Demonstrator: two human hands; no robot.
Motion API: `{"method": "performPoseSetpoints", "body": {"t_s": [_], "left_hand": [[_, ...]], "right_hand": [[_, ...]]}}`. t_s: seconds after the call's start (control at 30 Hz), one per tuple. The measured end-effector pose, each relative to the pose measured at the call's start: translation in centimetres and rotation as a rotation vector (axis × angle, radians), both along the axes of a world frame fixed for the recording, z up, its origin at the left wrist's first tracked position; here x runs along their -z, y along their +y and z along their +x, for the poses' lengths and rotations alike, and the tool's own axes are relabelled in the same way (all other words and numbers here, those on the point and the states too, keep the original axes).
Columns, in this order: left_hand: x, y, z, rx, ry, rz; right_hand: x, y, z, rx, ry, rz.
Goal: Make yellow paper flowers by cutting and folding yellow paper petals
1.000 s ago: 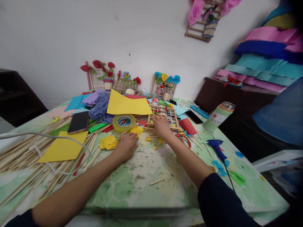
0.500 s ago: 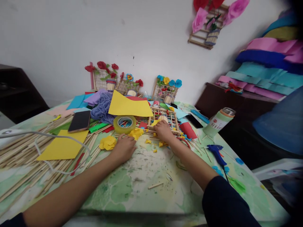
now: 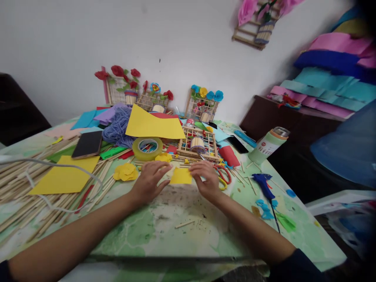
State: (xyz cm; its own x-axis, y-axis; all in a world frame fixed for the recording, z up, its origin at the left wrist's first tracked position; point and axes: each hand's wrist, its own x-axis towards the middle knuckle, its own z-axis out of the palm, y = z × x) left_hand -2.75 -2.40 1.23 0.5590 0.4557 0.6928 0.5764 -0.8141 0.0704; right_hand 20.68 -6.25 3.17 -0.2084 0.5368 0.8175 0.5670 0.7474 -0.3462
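Yellow paper square (image 3: 181,176) sits between two hands, right edge at the right hand's (image 3: 207,181) curled fingertips; whether they pinch it, I cannot tell. Left hand (image 3: 149,182) spreads thumb and fingers wide beside the opposite edge. Scissors (image 3: 229,174) flank the right knuckles; open tabletop (image 3: 205,241) stretches nearer than the fingers.

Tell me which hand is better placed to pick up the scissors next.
The right, most likely. The right hand is close beside the handles of the scissors. The left hand is farther off, beyond the small yellow paper, and would probably have to reach across.
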Motion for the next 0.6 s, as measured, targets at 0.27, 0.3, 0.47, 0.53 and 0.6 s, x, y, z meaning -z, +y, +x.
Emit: {"method": "performPoseSetpoints", "body": {"t_s": [0.27, 0.3, 0.47, 0.53, 0.6], "left_hand": [[0.6, -0.3, 0.9, 0.287, 0.221, 0.039], [0.7, -0.4, 0.9, 0.285, 0.261, 0.035], [0.6, -1.0, 1.1, 0.236, 0.482, -0.103], [0.4, -1.4, 1.1, 0.227, 0.489, -0.175], [0.2, -1.6, 1.0, 0.238, 0.456, -0.238]], "right_hand": [[3.4, -2.4, -0.1, -0.05, -0.427, -0.183], [3.3, -2.6, -0.2, -0.045, -0.455, -0.239], [2.1, -3.3, -0.8, -0.074, -0.53, -0.412], [2.0, -3.5, -0.9, -0.09, -0.573, -0.433], [2.1, -3.5, -0.9, -0.081, -0.609, -0.435]]}}
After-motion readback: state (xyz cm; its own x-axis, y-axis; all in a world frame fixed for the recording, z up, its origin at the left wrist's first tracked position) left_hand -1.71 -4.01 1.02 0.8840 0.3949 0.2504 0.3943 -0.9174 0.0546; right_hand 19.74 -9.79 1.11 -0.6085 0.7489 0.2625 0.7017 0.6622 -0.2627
